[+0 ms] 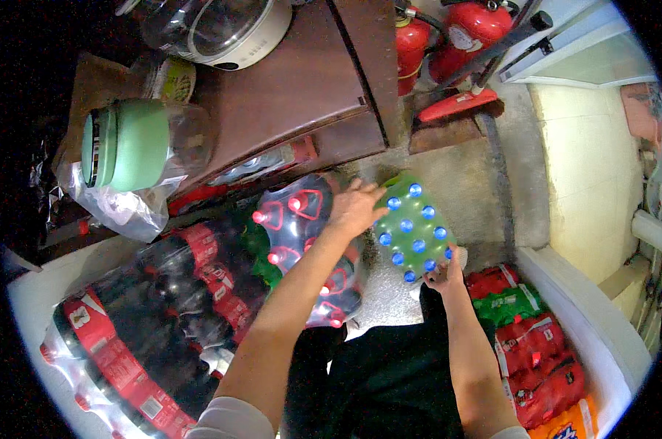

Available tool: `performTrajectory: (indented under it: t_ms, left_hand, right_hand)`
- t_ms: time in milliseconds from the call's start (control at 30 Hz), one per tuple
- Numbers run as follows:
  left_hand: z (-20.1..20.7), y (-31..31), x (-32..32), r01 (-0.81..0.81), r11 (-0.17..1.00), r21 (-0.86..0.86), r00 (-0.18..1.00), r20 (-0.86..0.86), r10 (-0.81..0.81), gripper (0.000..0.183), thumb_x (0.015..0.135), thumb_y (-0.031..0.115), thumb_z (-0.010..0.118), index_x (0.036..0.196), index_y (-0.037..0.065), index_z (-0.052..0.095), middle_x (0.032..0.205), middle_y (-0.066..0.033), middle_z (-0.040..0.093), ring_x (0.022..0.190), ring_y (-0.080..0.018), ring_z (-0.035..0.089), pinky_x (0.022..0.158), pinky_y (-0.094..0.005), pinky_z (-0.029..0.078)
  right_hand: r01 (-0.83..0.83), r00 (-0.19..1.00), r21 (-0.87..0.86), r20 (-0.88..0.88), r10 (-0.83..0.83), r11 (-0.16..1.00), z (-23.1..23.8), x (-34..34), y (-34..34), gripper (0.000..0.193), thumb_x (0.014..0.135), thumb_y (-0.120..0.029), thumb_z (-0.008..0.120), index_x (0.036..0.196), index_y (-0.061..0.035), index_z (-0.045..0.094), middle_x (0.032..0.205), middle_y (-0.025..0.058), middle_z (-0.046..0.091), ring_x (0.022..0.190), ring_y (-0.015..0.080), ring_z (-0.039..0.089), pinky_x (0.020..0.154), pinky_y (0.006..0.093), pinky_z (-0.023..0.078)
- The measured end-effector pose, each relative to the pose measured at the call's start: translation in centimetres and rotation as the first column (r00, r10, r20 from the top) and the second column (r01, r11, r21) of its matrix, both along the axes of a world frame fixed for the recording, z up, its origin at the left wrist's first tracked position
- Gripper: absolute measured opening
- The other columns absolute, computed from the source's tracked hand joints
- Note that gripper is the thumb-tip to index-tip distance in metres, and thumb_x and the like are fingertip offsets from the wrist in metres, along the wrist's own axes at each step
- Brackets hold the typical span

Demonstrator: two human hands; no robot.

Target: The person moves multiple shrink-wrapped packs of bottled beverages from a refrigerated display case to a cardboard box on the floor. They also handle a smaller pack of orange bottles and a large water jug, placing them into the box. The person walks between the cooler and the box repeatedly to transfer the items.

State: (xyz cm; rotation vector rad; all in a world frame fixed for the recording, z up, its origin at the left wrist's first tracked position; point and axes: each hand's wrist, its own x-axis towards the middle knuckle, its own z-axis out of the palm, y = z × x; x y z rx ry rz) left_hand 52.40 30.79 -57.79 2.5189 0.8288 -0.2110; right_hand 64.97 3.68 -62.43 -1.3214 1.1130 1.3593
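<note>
A shrink-wrapped pack of green bottles with blue caps (pixel 418 246) is in front of me, between my two hands. My left hand (pixel 356 208) grips its upper left edge, the fingers curving onto the wrap. At the lower right corner, my right hand (pixel 446 272) is closed on the same pack, with some fingers hidden beneath it. Just left of the green pack, under my left forearm, is a wrapped pack of large clear bottles with red caps and red carry loops (pixel 302 219).
Wrapped packs of dark bottles with red labels (pixel 170 282) fill the left. Red, green and orange packs (pixel 525 333) line the right wall. A brown cabinet (pixel 294 80) holds a green-lidded jar (pixel 137 143). Fire extinguishers (pixel 474 36) and a red broom (pixel 455 106) stand beyond.
</note>
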Motion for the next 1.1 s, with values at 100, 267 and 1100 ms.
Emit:
performTrajectory:
  t_ms: [100,267,1100]
  left_hand:
    - [5.3,4.5,-2.4,-0.17,0.957,0.236,0.978,-0.076,0.193,0.042,0.076,0.047,0.066,0.1,0.013,0.067,0.105,-0.0101,0.064,0.1,-0.0285,0.059,0.09,-0.0394,0.047]
    - [3.8,7.1,-9.0,-0.452,0.887,0.096,0.843,-0.279,0.46,0.065,0.076,0.054,0.061,0.129,0.017,0.055,0.108,-0.0184,0.065,0.1,-0.036,0.061,0.088,-0.0451,0.047]
    - [2.7,-6.5,-4.1,-0.35,0.932,-0.093,0.936,-0.078,0.343,0.088,0.075,0.057,0.067,0.131,-0.006,0.044,0.127,-0.028,0.051,0.115,-0.0418,0.051,0.097,-0.0464,0.041]
  right_hand:
    - [-0.014,0.999,0.037,0.042,0.012,0.999,1.6,-0.1,1.1,0.092,0.068,-0.069,0.059,0.138,-0.0139,0.036,0.14,0.0054,0.032,0.128,0.0316,0.032,0.098,0.0585,0.032]
    - [-0.008,0.993,0.257,0.116,-0.023,0.967,-0.4,-0.8,2.6,0.073,0.086,-0.066,0.03,0.139,-0.0157,0.036,0.141,0.011,0.039,0.123,0.0344,0.044,0.094,0.0565,0.041]
    - [-0.027,0.998,0.376,0.057,0.006,0.926,-0.7,-0.8,0.4,0.088,0.074,-0.078,0.041,0.14,-0.0196,0.036,0.139,0.01,0.042,0.123,0.0341,0.042,0.093,0.0599,0.038]
